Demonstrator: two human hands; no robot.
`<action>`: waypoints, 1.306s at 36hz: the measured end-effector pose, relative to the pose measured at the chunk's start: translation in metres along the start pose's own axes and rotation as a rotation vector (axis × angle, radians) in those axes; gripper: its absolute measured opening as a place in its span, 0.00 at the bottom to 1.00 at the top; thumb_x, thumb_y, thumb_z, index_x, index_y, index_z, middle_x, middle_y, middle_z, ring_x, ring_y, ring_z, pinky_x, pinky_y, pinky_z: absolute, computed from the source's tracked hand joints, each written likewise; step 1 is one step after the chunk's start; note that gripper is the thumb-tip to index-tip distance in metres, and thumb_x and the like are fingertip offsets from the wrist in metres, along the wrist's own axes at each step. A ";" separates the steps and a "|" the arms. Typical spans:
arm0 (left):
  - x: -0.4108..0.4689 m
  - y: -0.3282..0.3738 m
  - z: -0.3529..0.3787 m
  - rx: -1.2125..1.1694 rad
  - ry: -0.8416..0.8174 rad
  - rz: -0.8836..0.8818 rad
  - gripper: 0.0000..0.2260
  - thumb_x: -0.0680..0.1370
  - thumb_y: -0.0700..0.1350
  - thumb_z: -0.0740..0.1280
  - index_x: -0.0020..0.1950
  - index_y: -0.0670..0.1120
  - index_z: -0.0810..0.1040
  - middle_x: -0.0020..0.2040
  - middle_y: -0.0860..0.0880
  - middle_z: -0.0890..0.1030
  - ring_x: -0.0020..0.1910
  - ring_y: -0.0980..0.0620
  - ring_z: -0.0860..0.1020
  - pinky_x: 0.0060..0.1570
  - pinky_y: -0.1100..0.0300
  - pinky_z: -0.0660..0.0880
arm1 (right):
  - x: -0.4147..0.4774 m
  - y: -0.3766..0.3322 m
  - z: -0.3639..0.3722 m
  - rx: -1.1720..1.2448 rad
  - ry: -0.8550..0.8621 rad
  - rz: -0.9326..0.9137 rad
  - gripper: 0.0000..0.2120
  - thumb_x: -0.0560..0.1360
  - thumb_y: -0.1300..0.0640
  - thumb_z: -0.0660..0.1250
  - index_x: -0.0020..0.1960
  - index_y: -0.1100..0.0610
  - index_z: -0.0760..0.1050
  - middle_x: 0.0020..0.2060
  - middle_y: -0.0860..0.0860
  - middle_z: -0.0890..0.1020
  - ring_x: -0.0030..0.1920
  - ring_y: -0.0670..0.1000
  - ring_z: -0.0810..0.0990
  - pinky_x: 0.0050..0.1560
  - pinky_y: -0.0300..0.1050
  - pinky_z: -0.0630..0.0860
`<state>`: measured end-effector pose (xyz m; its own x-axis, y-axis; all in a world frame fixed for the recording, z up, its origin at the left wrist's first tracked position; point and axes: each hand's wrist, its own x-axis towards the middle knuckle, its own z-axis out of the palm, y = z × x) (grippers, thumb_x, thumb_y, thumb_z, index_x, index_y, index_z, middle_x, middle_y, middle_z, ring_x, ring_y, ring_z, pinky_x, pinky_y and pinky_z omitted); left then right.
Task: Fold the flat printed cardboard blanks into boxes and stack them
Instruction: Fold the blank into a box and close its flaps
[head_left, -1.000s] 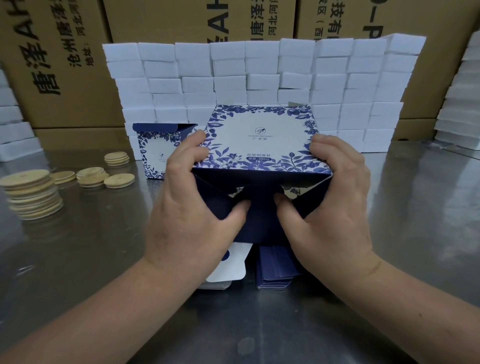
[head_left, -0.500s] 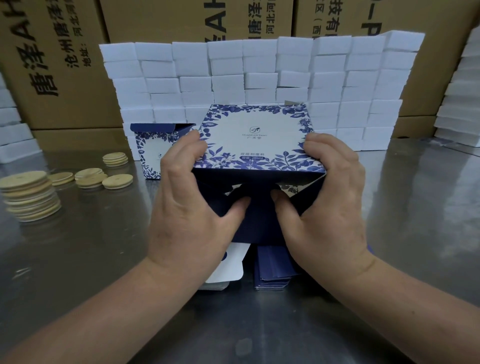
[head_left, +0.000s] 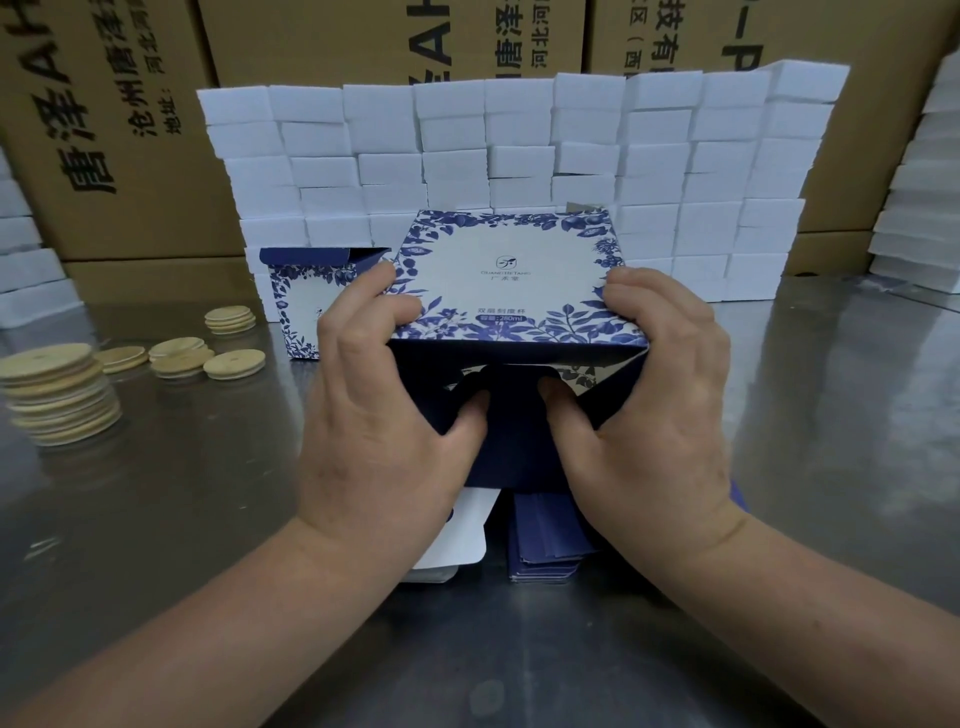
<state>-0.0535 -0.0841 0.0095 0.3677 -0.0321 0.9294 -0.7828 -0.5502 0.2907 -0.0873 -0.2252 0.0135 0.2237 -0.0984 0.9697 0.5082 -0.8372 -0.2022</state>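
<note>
Blue-and-white cardboard box (head_left: 511, 280) is held over the middle of the steel tabletop (head_left: 208, 519), the left hand (head_left: 374, 441) and right hand (head_left: 660, 426) gripping its sides, thumbs pressing dark flaps into its open near end, inside not visible; flat blanks (head_left: 545, 540) lie below, a second box (head_left: 296, 306), top flap open, behind it.

The bare left grip (head_left: 384, 431) and the bare right grip (head_left: 649, 415) are shown as broad hands with creased knuckles. The left forearm (head_left: 208, 613) and the right forearm (head_left: 810, 597) are left uncovered, with fine creases marked at both wrists.
</note>
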 end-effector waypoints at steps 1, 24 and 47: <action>0.000 0.000 0.000 -0.001 0.003 0.000 0.32 0.64 0.36 0.77 0.58 0.51 0.61 0.65 0.50 0.62 0.67 0.51 0.65 0.65 0.66 0.62 | 0.000 0.000 0.000 0.000 0.005 0.000 0.25 0.62 0.70 0.73 0.57 0.70 0.71 0.57 0.53 0.69 0.60 0.54 0.68 0.60 0.56 0.65; -0.005 -0.008 -0.017 -0.040 -0.220 -0.256 0.37 0.66 0.55 0.66 0.72 0.62 0.51 0.55 0.82 0.64 0.53 0.78 0.68 0.53 0.71 0.69 | -0.007 0.016 -0.012 0.228 -0.415 0.505 0.41 0.65 0.42 0.65 0.75 0.45 0.54 0.67 0.39 0.70 0.65 0.41 0.70 0.62 0.50 0.73; -0.009 0.001 -0.014 -0.151 -0.277 -0.385 0.22 0.63 0.59 0.67 0.49 0.79 0.60 0.54 0.62 0.74 0.49 0.68 0.73 0.46 0.72 0.69 | -0.013 0.009 -0.014 0.491 -0.340 0.535 0.17 0.72 0.50 0.63 0.59 0.40 0.70 0.50 0.27 0.77 0.51 0.29 0.75 0.43 0.20 0.68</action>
<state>-0.0646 -0.0727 0.0047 0.7479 -0.0825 0.6587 -0.6206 -0.4391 0.6496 -0.0973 -0.2394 0.0014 0.7413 -0.1841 0.6455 0.5510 -0.3823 -0.7418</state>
